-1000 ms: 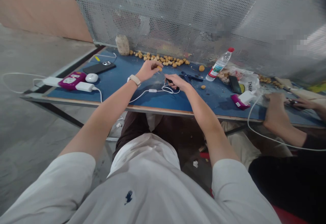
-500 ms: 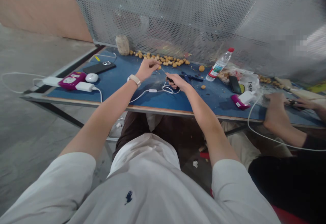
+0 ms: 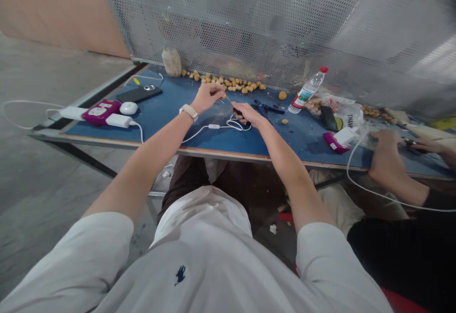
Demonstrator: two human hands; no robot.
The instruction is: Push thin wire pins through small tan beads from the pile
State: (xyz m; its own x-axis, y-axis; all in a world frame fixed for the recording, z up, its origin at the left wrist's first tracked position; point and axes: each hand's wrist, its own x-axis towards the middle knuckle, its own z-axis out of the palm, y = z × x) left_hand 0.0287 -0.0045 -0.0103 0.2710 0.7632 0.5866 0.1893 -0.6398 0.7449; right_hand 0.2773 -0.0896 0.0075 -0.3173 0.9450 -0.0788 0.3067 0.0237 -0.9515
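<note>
My left hand [image 3: 208, 95] is closed in a pinch over the blue table [image 3: 167, 109], fingers round a small orange-yellow piece that barely shows at its fingertips. My right hand [image 3: 248, 114] is closed on a dark-handled tool whose thin metal tip [image 3: 228, 100] points up-left to the left fingers. Under the right hand lies a coiled white cable [image 3: 231, 125]. A row of small yellow-orange pieces [image 3: 231, 84] lies just beyond both hands. A watch [image 3: 188, 111] is on my left wrist.
At left lie a black phone [image 3: 138, 94], a magenta box [image 3: 101, 111], a white puck [image 3: 128, 108] and a white charger [image 3: 118, 121]. Blue pliers [image 3: 268, 109], a water bottle [image 3: 307, 90] and bags lie right. Another person's hands [image 3: 386, 158] work at far right. Perforated metal screen [image 3: 285, 23] behind.
My left hand has drawn closer to the tool tip and closed over the small piece, which showed plainly a second ago. The right hand has stayed put.
</note>
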